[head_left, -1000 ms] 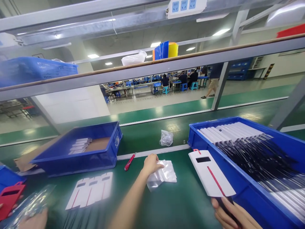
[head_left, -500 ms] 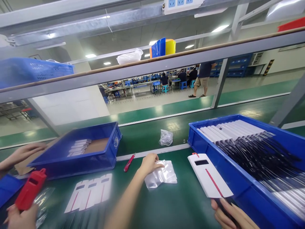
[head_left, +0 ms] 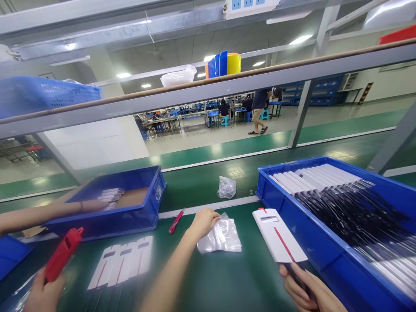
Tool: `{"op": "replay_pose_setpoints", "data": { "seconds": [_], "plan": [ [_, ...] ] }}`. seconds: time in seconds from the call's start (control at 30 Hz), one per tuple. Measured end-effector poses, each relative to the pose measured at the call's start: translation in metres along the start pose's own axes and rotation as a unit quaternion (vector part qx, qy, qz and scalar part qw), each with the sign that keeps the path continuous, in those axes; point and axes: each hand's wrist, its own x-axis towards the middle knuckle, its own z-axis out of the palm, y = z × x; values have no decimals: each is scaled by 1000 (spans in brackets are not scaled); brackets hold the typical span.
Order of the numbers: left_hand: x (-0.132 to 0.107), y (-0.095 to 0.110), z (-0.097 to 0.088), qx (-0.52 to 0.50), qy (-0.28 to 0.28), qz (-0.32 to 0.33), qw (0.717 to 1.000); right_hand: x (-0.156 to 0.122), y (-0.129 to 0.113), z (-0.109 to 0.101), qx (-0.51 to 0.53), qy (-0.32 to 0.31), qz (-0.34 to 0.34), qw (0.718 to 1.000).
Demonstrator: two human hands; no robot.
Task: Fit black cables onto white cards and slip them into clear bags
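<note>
My left hand (head_left: 204,223) pinches the upper edge of a clear plastic bag (head_left: 221,238) on top of a flat stack on the green bench. One corner of the bag stands up beside the fingertips. My right hand (head_left: 308,286) is wrapped round the black handle of a white paddle-shaped tool (head_left: 279,234). Its flat head has a slot, a red stripe and a red tab at the tip, and it is held tilted beside the right bin. Several similar white tools (head_left: 123,264) lie in an overlapping row left of my left forearm.
A blue bin (head_left: 325,255) full of these tools stands right. Another blue bin (head_left: 107,227) is at left, with a co-worker's arm (head_left: 65,210) reaching in. A co-worker's hand (head_left: 47,288) holds a red piece (head_left: 63,255). A red cutter (head_left: 176,222) and crumpled plastic (head_left: 226,187) lie ahead.
My left fingers have lifted the bag's corner. The white tool in my right hand has shifted slightly left and tilted. The co-worker's arm has reached into the left bin; the red piece moved right.
</note>
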Motion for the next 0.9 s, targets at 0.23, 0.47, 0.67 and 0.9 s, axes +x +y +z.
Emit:
{"op": "replay_pose_setpoints", "data": {
  "seconds": [0.23, 0.47, 0.67, 0.9],
  "plan": [
    [-14, -3, 14, -15, 70, 3, 997, 45, -24, 38, -94, 14, -69, 993],
    [-27, 1, 17, -179, 109, -27, 977, 100, -37, 57, -141, 4, -114, 983],
    [-47, 24, -29, -326, 124, -38, 937, 112, -41, 74, -169, -20, -129, 977],
    [-107, 75, -78, -352, 160, -58, 920, 65, -60, 113, -193, -102, -108, 970]
  ]
}}
